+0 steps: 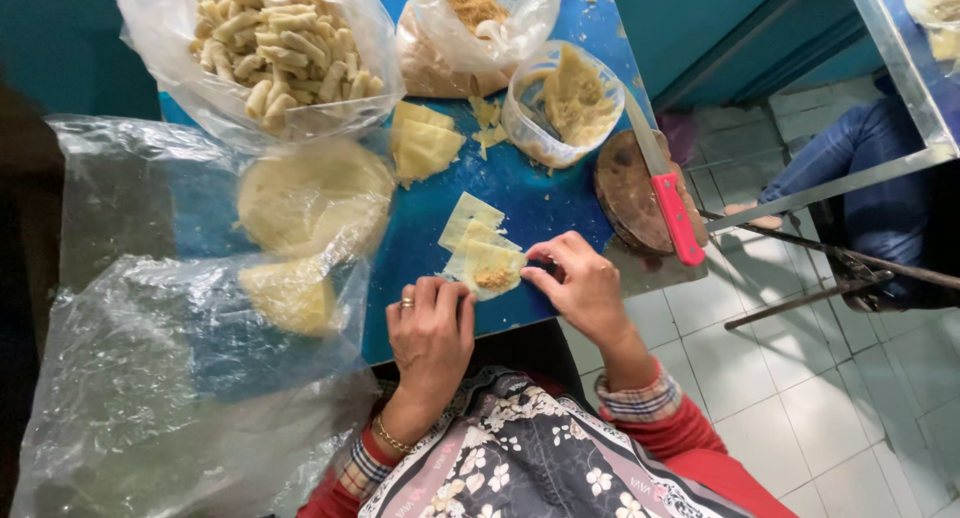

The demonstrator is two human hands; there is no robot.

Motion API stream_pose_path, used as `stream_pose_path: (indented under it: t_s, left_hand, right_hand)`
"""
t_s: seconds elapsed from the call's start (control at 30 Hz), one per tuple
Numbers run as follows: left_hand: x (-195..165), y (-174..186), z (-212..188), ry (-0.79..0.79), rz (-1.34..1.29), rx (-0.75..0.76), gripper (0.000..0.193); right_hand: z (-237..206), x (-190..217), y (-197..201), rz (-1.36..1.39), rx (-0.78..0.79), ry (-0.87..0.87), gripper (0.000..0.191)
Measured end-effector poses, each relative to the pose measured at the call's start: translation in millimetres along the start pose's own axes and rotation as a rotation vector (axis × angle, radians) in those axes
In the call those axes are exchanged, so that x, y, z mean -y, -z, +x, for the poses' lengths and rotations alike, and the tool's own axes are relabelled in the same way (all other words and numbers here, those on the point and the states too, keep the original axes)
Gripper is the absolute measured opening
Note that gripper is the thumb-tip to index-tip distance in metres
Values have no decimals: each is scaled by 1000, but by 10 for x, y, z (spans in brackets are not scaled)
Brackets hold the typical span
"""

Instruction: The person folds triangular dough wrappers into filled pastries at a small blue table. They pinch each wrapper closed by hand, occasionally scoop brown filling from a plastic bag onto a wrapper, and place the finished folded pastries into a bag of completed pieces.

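On the blue table (pixel 540 203) lies a thin pale dough sheet (pixel 486 268) with a small heap of brown filling in its middle. My left hand (pixel 432 330), a ring on one finger, pinches the sheet's near left edge. My right hand (pixel 582 284) holds its right edge with bent fingers. Two more cut dough sheets (pixel 470 218) lie just beyond it.
A clear bag of rolled pastries (pixel 283 40) and a bag of brown filling (pixel 470 23) sit at the back. A plastic tub of paste (pixel 572 100), a red-handled knife (pixel 668 193) on a round wooden block (pixel 628 193), stacked dough rounds (pixel 310 203) under plastic, tiled floor at right.
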State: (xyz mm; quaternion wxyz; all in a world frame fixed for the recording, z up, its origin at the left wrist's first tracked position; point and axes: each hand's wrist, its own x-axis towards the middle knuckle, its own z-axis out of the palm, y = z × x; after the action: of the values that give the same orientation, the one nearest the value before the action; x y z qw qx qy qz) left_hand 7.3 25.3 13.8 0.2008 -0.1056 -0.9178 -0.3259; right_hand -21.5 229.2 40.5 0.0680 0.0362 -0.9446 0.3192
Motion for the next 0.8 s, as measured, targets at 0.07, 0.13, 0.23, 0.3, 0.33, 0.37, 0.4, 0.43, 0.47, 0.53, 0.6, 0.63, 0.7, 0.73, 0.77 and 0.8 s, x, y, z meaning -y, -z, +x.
stream_pose_path:
  t_s: [0.07,0.13,0.23,0.3,0.33,0.37,0.4,0.43,0.47,0.53,0.6,0.63,0.7,0.73,0.77,0.8]
  left_hand:
    - [-8,-8,17,4,-1,0,10]
    - [-16,8,23,6,-4,-1,10]
    - [-22,37,54,-3,-26,-3,10]
    - [-32,37,72,-12,-48,-2,10]
    - [-34,39,75,-20,-55,-9,10]
    - [-37,34,76,-29,-65,-15,11]
    - [-39,26,78,-39,-74,-21,12]
    - [-42,17,75,-50,-92,-20,12]
    - [-40,12,71,-61,-109,-18,13]
    - [-40,-7,67,-87,-145,-7,15]
    - [-43,-26,66,-117,-186,12,17]
    - [-44,-31,66,-134,-186,8,18]
    - [-49,-37,62,-164,-186,-1,21]
    - [-48,-37,61,-172,-176,5,21]
    - [-47,-41,65,-179,-166,9,22]
    - [-46,-44,68,-186,-156,14,23]
  right_hand:
    - [-23,-30,-91,52,-6,3,14]
    - [-21,-81,-95,97,9,27,14]
    - [2,-100,-89,211,55,25,14]
    - [0,-80,-85,264,79,19,14]
    - [-11,-54,-102,275,80,22,14]
    - [-27,-35,-113,283,81,24,14]
    - [-46,-20,-119,254,70,58,15]
    - [-70,-10,-122,226,61,91,16]
    - [-93,-1,-126,198,52,124,16]
    - [-122,-4,-120,170,2,294,21]
    - [-150,-6,-119,147,-16,388,26]
    - [-152,-13,-120,138,-12,399,28]
    - [-138,-29,-127,122,-14,428,31]
    - [-126,-35,-138,114,-20,445,31]
    - [-108,-45,-149,106,-25,463,31]
    - [-83,-61,-155,97,-15,489,30]
